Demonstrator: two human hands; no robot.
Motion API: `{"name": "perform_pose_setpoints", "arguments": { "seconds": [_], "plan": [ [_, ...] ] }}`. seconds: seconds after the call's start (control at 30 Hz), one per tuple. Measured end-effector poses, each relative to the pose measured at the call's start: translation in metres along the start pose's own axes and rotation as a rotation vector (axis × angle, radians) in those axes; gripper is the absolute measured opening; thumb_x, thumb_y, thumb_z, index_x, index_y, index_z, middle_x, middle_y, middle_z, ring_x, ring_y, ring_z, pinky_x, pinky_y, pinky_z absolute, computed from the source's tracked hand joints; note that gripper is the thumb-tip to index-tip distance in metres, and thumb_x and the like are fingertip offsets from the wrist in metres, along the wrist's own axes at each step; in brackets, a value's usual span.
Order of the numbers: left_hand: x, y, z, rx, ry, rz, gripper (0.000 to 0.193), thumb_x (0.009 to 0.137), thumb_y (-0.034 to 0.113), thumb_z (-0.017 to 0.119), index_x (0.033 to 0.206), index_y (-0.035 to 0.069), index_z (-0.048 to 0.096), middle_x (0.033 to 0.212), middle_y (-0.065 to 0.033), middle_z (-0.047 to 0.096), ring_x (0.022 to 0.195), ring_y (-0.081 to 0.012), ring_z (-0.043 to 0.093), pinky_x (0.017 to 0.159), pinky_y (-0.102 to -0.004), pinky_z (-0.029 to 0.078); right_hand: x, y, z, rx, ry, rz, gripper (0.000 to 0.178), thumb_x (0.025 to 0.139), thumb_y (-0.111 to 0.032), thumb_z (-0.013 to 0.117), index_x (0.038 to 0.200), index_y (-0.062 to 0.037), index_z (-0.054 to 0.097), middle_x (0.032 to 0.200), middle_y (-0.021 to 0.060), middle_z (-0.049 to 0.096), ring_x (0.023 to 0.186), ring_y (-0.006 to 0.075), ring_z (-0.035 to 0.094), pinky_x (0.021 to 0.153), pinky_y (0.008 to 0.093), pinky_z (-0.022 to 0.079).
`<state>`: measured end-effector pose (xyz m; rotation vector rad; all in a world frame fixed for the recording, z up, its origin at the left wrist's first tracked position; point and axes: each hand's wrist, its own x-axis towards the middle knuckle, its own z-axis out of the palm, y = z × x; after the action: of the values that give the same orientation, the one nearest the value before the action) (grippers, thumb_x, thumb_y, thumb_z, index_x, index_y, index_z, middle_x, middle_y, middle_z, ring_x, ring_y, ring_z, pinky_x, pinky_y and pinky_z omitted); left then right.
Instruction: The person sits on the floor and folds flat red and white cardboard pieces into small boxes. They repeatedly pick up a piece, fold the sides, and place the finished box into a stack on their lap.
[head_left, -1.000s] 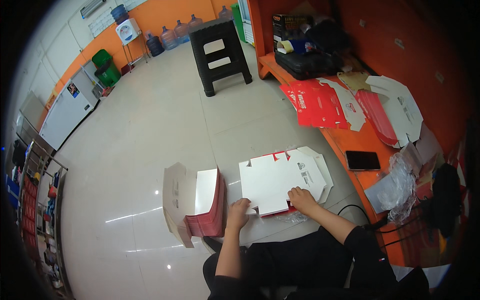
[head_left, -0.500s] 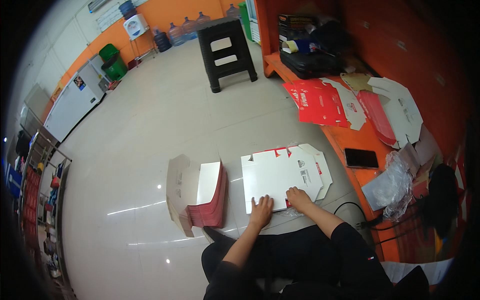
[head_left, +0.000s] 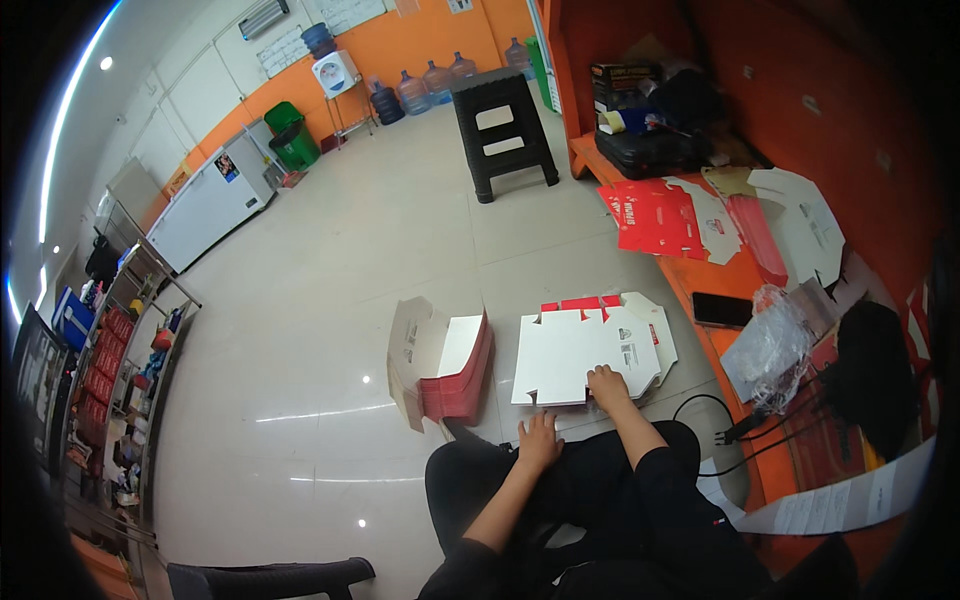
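A pile of flat white-and-red carton blanks (head_left: 570, 350) lies on the floor in front of me, white inner side up, with notches along its edges. My right hand (head_left: 607, 387) is at the near edge of the pile, its fingers curled on the top carton. Just short of that edge, over my lap, my left hand (head_left: 540, 440) is off the cartons with its fingers apart. To the left stands a stack of folded red-edged cartons (head_left: 458, 385), with an opened-out flap piece (head_left: 408, 350) leaning along its side.
An orange bench (head_left: 690, 285) on the right holds red carton sheets (head_left: 660, 217), a phone (head_left: 722, 310), clear plastic wrap (head_left: 775, 340) and cables. A black stool (head_left: 505, 135) stands farther off. Shelving (head_left: 120, 380) lines the left, and part of a dark seat (head_left: 270, 580) shows at the lower left.
My left hand has come off the top carton and drawn back toward my lap. My right hand stays at the near edge. The whole view has shifted, showing more of the left side.
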<state>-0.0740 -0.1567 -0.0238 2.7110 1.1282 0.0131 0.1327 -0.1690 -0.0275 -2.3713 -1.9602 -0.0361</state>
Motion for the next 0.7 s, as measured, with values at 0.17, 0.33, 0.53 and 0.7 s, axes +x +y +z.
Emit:
{"name": "perform_pose_setpoints", "arguments": {
  "seconds": [0.17, 0.33, 0.53, 0.7],
  "plan": [
    [0.002, 0.026, -0.032, -0.050, -0.023, -0.091, 0.065, 0.073, 0.033, 0.070, 0.125, 0.007, 0.042, 0.132, -0.0147, 0.040, 0.124, -0.0303, 0.038, 0.099, -0.0543, 0.031, -0.016, -0.003, -0.007, 0.010, 0.019, -0.023, 0.021, 0.073, -0.014, 0.065, 0.091, -0.0031, 0.061, 0.094, 0.0115, 0.060, 0.093, 0.0253, 0.058, 0.070, 0.0346, 0.054],
    [-0.001, 0.045, -0.036, -0.056, 0.065, 0.035, 0.066, 0.071, 0.030, 0.072, 0.125, 0.006, 0.042, 0.130, -0.0158, 0.041, 0.120, -0.0315, 0.042, 0.094, -0.0524, 0.035, -0.026, -0.004, -0.017, 0.063, 0.060, -0.033, 0.020, 0.074, -0.015, 0.063, 0.090, -0.0037, 0.061, 0.095, 0.0115, 0.059, 0.093, 0.0261, 0.058, 0.071, 0.0361, 0.053],
    [-0.005, 0.026, -0.027, -0.130, 0.034, -0.059, 0.063, 0.072, 0.028, 0.072, 0.123, 0.005, 0.043, 0.125, -0.0174, 0.044, 0.116, -0.0332, 0.045, 0.094, -0.0490, 0.037, -0.030, -0.013, -0.007, 0.011, -0.025, -0.037, 0.023, 0.074, -0.015, 0.063, 0.094, -0.0039, 0.059, 0.095, 0.0127, 0.059, 0.092, 0.0267, 0.058, 0.069, 0.0362, 0.053],
    [0.006, 0.011, -0.017, -0.379, 0.104, -0.203, 0.062, 0.074, 0.031, 0.070, 0.123, 0.003, 0.045, 0.128, -0.0204, 0.042, 0.122, -0.0354, 0.039, 0.097, -0.0491, 0.035, -0.028, -0.013, 0.007, 0.033, -0.057, -0.048, 0.016, 0.077, -0.013, 0.058, 0.091, -0.0059, 0.060, 0.092, 0.0122, 0.059, 0.093, 0.0273, 0.057, 0.070, 0.0392, 0.052]
  ]
}}
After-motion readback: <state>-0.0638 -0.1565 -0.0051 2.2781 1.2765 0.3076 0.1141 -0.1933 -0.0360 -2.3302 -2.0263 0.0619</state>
